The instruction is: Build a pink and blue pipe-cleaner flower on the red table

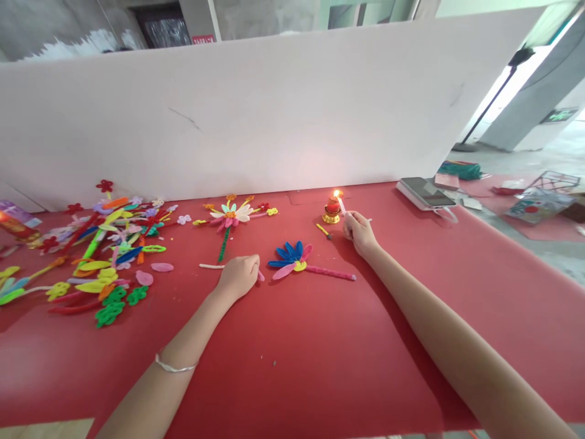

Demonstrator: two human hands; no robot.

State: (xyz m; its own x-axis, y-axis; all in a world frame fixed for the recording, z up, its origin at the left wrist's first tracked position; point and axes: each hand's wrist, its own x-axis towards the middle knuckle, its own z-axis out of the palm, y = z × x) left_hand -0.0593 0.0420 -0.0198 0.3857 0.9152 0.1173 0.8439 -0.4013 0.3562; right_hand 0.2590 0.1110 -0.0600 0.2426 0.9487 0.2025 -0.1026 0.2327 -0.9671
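Note:
My right hand (359, 230) pinches a thin pale stick that looks like a glue stick (342, 206), its tip at the flame of a red candle (333, 206) in a gold holder. Below the candle lies a short yellow stick with a dark tip (323, 230). My left hand (240, 275) rests on the table with curled fingers, closed on a pink fuzzy petal (261, 276) that is mostly hidden. A white fuzzy stem (211, 266) pokes out on that hand's other side. Between my hands lies a flower with blue and pink petals (292, 255) and a pink stem.
Beyond my left hand lies a white-and-pink flower (231, 214) with a green stem. Colourful fuzzy flowers and leaves (107, 244) are heaped at the left. A phone (427, 192) lies at the back right of the red table (311, 366). A white panel (283, 116) stands behind.

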